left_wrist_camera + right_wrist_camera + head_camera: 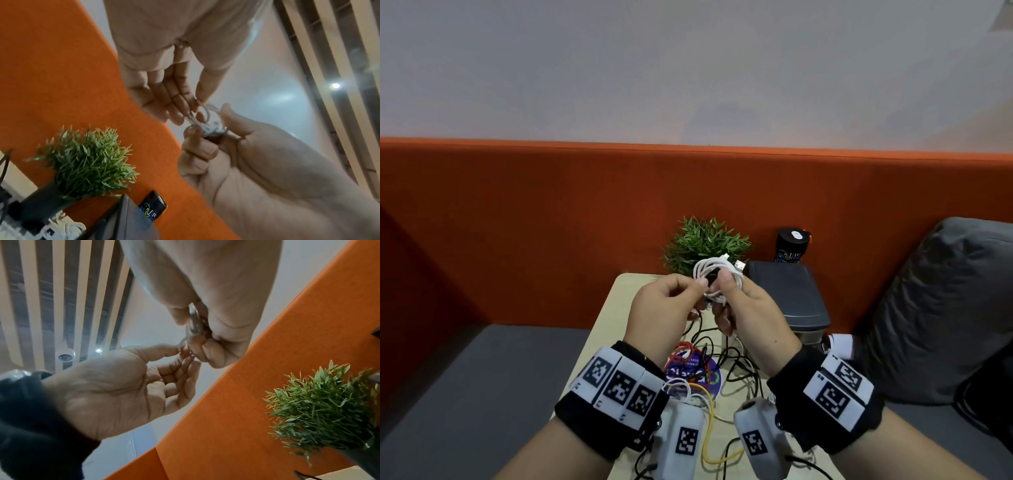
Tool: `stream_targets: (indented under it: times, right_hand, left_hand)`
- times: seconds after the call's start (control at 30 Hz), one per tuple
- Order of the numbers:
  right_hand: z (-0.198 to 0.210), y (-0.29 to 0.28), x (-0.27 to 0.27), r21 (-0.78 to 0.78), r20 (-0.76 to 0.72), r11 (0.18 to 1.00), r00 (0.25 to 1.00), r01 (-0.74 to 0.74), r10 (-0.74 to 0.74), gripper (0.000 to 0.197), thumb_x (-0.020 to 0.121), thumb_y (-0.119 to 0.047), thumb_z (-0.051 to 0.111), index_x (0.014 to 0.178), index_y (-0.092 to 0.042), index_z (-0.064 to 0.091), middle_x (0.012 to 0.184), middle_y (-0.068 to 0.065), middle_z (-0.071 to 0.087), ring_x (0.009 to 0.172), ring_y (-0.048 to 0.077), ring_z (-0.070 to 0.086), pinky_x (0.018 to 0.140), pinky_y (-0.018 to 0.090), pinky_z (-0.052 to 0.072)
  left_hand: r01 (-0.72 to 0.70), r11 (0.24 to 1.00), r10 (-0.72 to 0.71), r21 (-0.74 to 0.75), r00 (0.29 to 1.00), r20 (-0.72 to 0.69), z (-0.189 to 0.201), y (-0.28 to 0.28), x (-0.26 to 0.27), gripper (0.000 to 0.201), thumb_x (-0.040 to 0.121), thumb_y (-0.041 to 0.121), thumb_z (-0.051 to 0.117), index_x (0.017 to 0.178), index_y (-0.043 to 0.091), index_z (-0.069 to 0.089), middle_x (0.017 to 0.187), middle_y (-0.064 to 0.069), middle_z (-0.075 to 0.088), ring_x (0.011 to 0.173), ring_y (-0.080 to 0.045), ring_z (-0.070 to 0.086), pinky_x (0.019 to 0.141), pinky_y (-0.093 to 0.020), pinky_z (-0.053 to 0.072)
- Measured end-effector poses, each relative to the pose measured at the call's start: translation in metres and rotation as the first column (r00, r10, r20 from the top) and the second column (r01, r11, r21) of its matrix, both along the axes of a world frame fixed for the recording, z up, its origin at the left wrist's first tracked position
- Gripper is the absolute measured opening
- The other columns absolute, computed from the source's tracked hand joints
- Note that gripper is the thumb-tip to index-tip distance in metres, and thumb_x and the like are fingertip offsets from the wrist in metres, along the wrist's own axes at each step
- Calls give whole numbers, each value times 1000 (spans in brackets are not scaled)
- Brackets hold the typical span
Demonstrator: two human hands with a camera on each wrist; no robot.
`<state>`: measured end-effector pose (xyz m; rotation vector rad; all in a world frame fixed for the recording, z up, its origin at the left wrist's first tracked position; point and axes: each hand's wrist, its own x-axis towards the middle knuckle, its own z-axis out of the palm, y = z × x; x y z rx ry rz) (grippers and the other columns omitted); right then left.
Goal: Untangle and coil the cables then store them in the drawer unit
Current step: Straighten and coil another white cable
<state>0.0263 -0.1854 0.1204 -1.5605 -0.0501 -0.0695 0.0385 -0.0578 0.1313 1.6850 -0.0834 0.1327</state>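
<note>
both hands raised over table (606, 329): left hand (664, 308) and right hand (750, 308) pinch coiled white cable (717, 274).

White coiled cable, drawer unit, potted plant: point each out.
white coiled cable (714, 274), head view, loops above the thumbs.
drawer unit (789, 294), head view, dark top panel.
potted plant (703, 241), head view, green leaves.
</note>
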Motion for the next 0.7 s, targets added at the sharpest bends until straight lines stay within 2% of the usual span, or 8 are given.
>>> stream_targets:
  times: [0.17,0.27,0.3,0.4,0.47,0.53,0.63,0.7]
  right_hand:
    - [5,-2,3,259,-98,966,995,2,24,35,101,-38,35,90,-9,50,59,8,53,45,19,39,46,27,30]
    - [8,-3,6,421,-161,907,986,22,51,34,103,-38,31,90,-9,43,53,9,50,42,19,38,45,27,31]
    - [10,-4,6,460,-171,888,984,27,59,34,103,-38,30,88,-10,42,51,8,49,41,19,37,45,28,31]
    - [12,-2,5,515,-195,856,978,40,72,35,103,-38,30,85,-10,42,54,9,48,41,17,35,47,29,30]
    - [14,-2,4,553,-188,833,978,26,95,36,102,-39,30,85,-10,43,59,11,48,42,16,37,45,26,32]
    - [14,-2,3,552,-160,834,980,-11,118,36,102,-40,30,88,-10,43,61,12,49,43,16,38,45,25,32]
    - [12,0,2,410,-67,907,988,-100,139,34,103,-40,27,92,-11,42,62,10,52,44,18,37,47,28,30]
    - [10,2,1,285,-5,950,991,-126,132,34,103,-38,28,90,-10,43,63,8,53,45,19,38,47,28,30]
  left_hand:
    - [16,993,-29,115,993,114,1,3,-1,13,84,23,68,74,15,70,71,-4,69,71,-21,64,69,-40,54]
    - [-70,947,-52,313,929,366,-1,3,-5,12,85,20,68,73,20,66,74,7,63,74,-1,56,66,-12,44]
    - [-114,927,-66,356,888,455,-1,3,-6,12,85,18,68,74,21,64,75,11,60,77,3,54,67,-8,40]
    - [-171,916,-101,362,776,622,-5,4,-6,6,84,14,66,79,17,65,80,15,57,80,5,52,70,-6,39]
    - [-182,933,-74,309,746,661,-7,6,-5,3,84,14,66,82,16,66,81,11,59,79,1,55,70,-11,43]
    - [-184,954,-5,237,781,624,-8,8,-4,4,85,16,66,83,20,66,79,10,63,77,-1,58,68,-14,46]
    - [-154,986,117,66,917,383,-4,9,1,10,87,19,65,78,22,66,68,4,68,67,-8,64,64,-24,52]
    - [-136,989,144,-52,964,222,0,9,6,10,86,15,65,77,18,69,64,0,69,60,-11,65,60,-25,54]
